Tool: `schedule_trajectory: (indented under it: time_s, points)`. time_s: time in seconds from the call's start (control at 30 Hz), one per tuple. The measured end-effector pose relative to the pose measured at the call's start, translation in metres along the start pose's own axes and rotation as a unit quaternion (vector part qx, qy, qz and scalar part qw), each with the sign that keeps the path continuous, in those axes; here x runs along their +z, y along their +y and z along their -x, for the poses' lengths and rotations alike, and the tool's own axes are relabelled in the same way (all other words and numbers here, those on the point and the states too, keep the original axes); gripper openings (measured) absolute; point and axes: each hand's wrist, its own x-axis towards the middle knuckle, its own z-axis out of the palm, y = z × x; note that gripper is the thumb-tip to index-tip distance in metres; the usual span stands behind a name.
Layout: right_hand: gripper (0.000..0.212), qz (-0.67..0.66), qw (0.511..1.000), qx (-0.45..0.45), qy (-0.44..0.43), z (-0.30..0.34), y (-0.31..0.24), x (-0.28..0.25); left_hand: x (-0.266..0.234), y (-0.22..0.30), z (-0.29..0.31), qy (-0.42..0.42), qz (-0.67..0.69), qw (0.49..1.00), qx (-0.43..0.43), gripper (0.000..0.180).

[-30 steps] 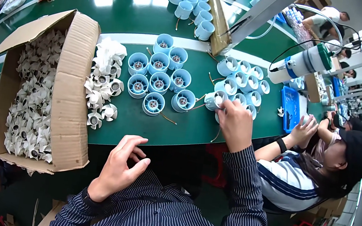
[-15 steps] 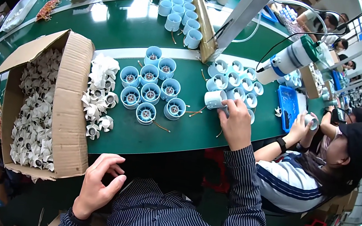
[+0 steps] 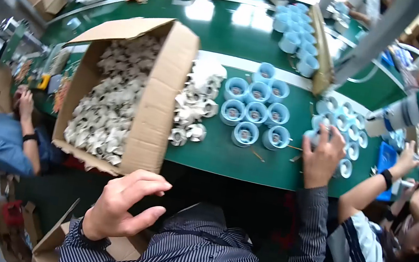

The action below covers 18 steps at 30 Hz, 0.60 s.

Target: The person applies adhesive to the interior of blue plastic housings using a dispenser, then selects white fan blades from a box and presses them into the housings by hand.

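At the near left corner of the right-hand group of light blue cups [image 3: 345, 168], my right hand [image 3: 322, 159] has its thumb and fingers around a light blue cup-shaped housing [image 3: 312, 137]. The fingers partly hide this housing. My left hand [image 3: 126, 206] hangs in front of the table, below the cardboard box, its thumb and fingers apart and nothing in them. Between the two hands on the table stand several upright light blue motor housings [image 3: 255, 114] with round parts inside and short wires. White fan impellers [image 3: 203, 107] lie piled to their left.
A tall open cardboard box [image 3: 156, 106] full of white impellers [image 3: 108, 98] stands at the left. Farther back are more blue cups [image 3: 290, 42] beside a metal post [image 3: 380, 40]. Co-workers sit on both sides, one arm [image 3: 367, 189] near a blue tray [image 3: 386, 162] at right.
The view has turned left, so the table's things appear farther right. My right hand remains at the blue housing; my left hand stays apart from the table with its fingers spread.
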Motion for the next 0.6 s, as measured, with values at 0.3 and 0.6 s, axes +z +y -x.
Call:
schedule_trajectory:
  time_s: [0.3, 0.6]
  points:
    - [0.056, -0.048, 0.997, -0.031, 0.045, 0.007, 0.012, -0.003, -0.087, -0.016, -0.015, 0.012, -0.219, 0.975, -0.044, 0.040]
    - [0.013, -0.382, 0.924, -0.007, -0.032, 0.060, -0.014, -0.022, -0.158, -0.186, -0.134, -0.020, -0.344, 0.928, -0.143, 0.060]
